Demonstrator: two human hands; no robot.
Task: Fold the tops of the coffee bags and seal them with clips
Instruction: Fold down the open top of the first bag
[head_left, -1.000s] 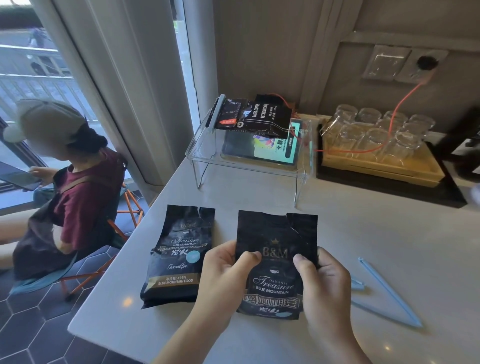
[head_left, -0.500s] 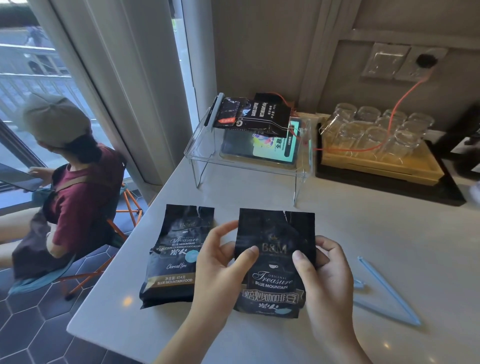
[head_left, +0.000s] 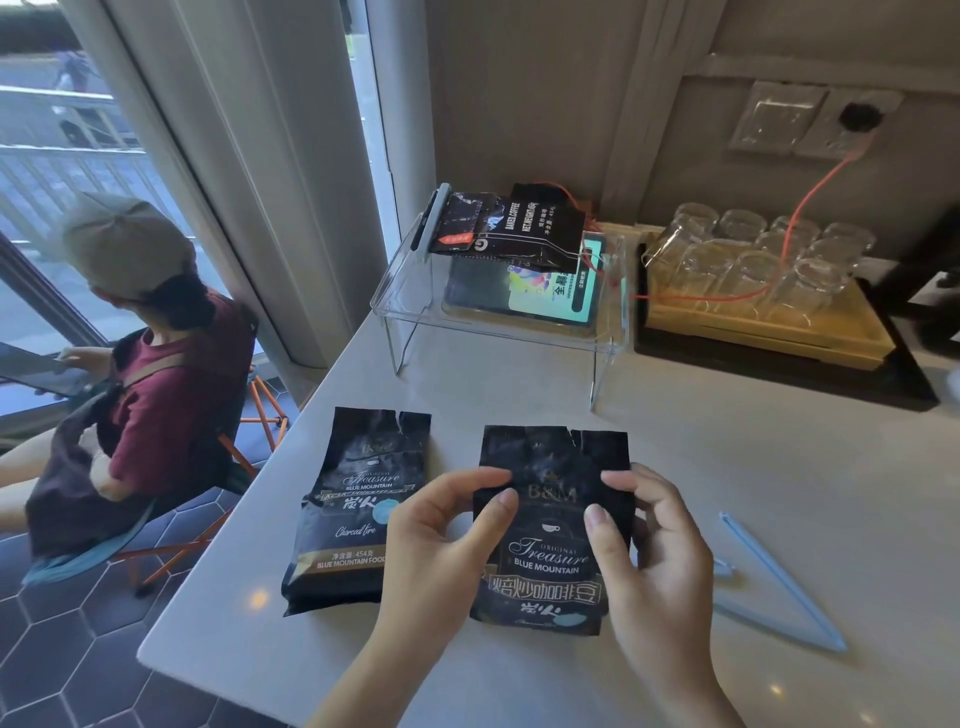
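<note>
The near coffee bag (head_left: 550, 525) lies flat by the counter's (head_left: 727, 457) front edge, long axis running front to back, torn top pointing at the wall. The left hand (head_left: 441, 540) and right hand (head_left: 649, 545) pinch its upper side edges. A second bag (head_left: 358, 499) lies parallel, just left, near the counter's left edge. A blue clip (head_left: 779, 587) lies open to the right. The yellow tray (head_left: 769, 322) at the back holds upturned glasses (head_left: 753, 254).
</note>
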